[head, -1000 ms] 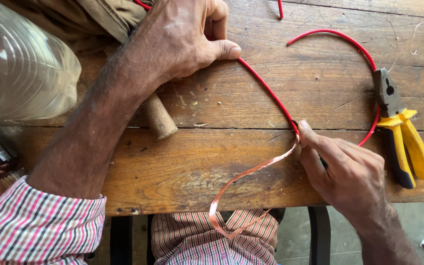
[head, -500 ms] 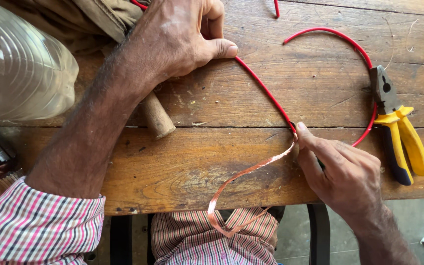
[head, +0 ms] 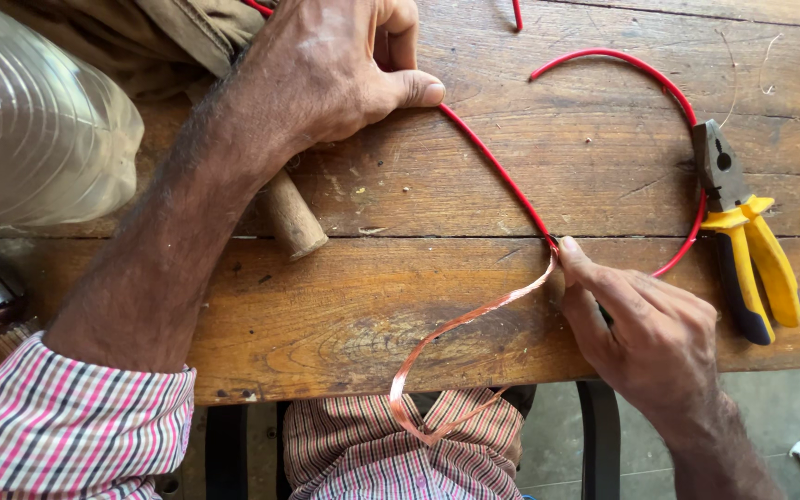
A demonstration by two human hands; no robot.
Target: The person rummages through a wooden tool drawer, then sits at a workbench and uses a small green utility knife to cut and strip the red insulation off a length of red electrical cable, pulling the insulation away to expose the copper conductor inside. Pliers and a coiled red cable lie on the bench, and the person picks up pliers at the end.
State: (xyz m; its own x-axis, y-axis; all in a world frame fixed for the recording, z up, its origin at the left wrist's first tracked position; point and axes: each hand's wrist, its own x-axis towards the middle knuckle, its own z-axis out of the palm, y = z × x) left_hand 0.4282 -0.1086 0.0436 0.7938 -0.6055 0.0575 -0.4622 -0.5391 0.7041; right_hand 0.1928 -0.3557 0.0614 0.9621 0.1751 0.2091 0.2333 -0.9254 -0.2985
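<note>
Red wire (head: pixel 497 171) unmoved since earlier; left hand (head: pixel 335 69) pins it to worktop (head: pixel 400 306); right hand (head: pixel 645 329) fingers still grip bared copper strands (head: pixel 460 324) at 5 o'clock.

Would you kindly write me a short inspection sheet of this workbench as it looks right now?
Surface: worn wooden table, cracked along the boards, with small crumbs.
Job's things: red wire running across the table; bare copper strip leaving its end and looping past the table edge.
Clutter: yellow-handled pliers; wooden handle; clear plastic bottle; brown cloth.
Hands: left hand presses the red wire down, thumb on it; right hand pinches where red wire meets copper strip.
Cables: the red wire curves back around behind the pliers.
Surroundings: striped sleeve; grey floor below.
</note>
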